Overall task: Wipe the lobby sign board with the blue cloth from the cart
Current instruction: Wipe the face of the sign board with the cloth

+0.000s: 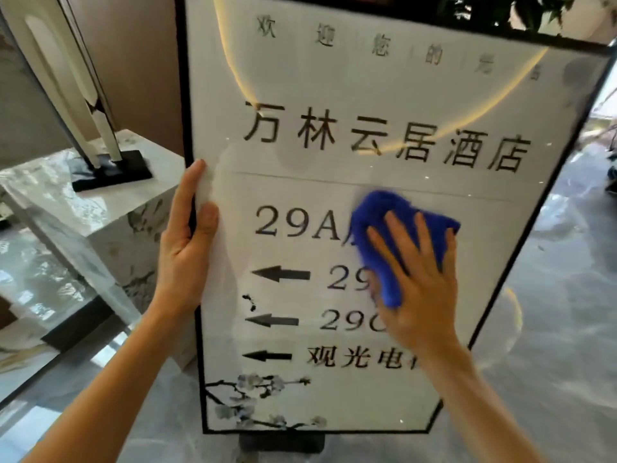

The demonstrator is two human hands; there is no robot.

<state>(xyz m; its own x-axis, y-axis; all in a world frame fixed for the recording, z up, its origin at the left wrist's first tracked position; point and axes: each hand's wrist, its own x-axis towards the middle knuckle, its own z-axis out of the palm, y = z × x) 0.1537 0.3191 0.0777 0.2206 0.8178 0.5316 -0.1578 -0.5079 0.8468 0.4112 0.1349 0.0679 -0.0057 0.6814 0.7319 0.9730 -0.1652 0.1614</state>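
A tall white sign board [334, 182] with a black frame, dark characters, arrows and a blossom branch at the bottom fills the head view. My right hand [417, 289] lies flat on its middle, fingers spread, pressing a bunched blue cloth [387, 225] against the glass. The cloth covers part of the "29A" line and the line below. My left hand [187, 242] grips the board's left frame edge, thumb on the front face. The cart is out of view.
A white marble pedestal [110, 208] stands left of the board and carries a white sculpture on a black base [110, 168]. Glossy grey marble floor [547, 379] lies around. The board's dark foot [280, 442] rests on the floor. Green leaves [500, 8] hang at top right.
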